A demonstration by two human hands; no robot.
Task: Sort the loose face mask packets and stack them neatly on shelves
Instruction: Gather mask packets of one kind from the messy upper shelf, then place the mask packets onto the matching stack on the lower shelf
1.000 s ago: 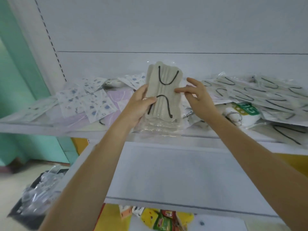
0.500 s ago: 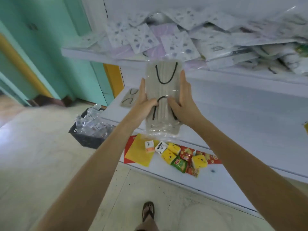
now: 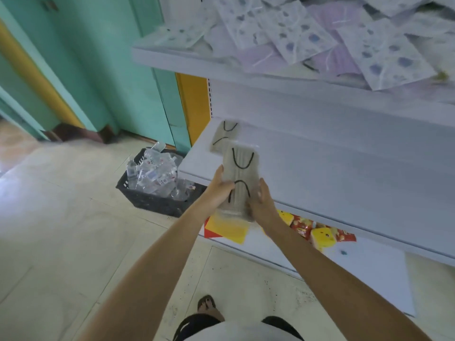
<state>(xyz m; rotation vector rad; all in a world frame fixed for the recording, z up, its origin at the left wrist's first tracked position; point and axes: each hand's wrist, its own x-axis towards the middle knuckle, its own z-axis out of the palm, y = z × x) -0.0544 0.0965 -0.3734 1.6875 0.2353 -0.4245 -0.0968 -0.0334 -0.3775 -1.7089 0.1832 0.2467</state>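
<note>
i am clamping my left hand (image 3: 219, 190) and right hand (image 3: 262, 205) on the sides of the slippery clear-wrapped stack of grey black-looped mask packets (image 3: 240, 173), just short of the lone grey packet (image 3: 225, 135) ahead on the white shelf (image 3: 320, 173), probably risking layers sliding apart.

Holds a mask packet (image 3: 240, 178) between left hand (image 3: 219, 190) and right hand (image 3: 262, 205), over the middle shelf (image 3: 332, 173) front left corner; just behind, on that shelf, a second packet (image 3: 224, 136); above, loose packets (image 3: 307, 38) on the upper shelf (image 3: 197, 57); left, on the floor, a basket (image 3: 152, 200)
</note>
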